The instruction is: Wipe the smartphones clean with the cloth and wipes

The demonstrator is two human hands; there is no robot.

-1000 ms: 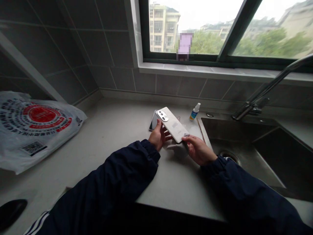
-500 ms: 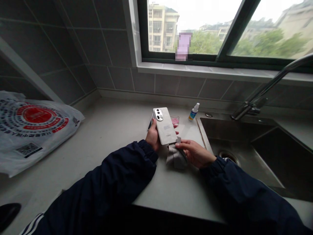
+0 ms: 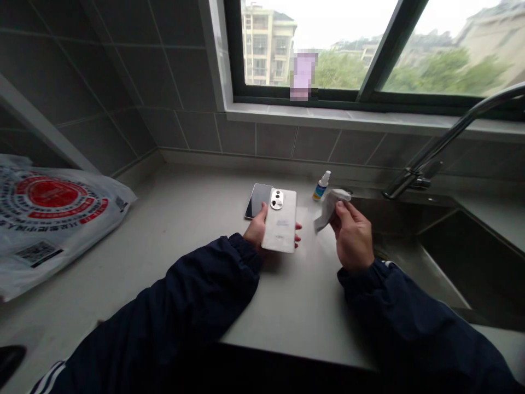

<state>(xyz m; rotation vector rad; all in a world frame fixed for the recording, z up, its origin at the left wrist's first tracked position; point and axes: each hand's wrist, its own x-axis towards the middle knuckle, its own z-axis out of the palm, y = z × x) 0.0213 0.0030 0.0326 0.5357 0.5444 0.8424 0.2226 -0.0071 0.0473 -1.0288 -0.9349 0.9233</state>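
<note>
A white smartphone (image 3: 280,224) with a round silver camera module faces back side up in my left hand (image 3: 256,228). My thumb lies along its left edge, and fingertips curl round the right edge. My right hand (image 3: 353,232) pinches a grey cloth (image 3: 331,207) above the counter, to the right of the phone and apart from it. Behind the held phone, a second phone (image 3: 258,198) with a dark screen rests on the counter. A small spray bottle (image 3: 321,186) with a white cap and blue-yellow label stands just beyond the cloth.
On the right, a steel sink (image 3: 410,230) is set into the pale counter (image 3: 197,219), with a chrome faucet (image 3: 422,158) over it. A printed white plastic bag (image 3: 61,213) lies at the left. A window (image 3: 328,49) is above the back wall.
My right hand has lifted the cloth off the phone's lower edge, up and to the right. The held phone has turned more upright and moved slightly right and down, uncovering more of the second phone.
</note>
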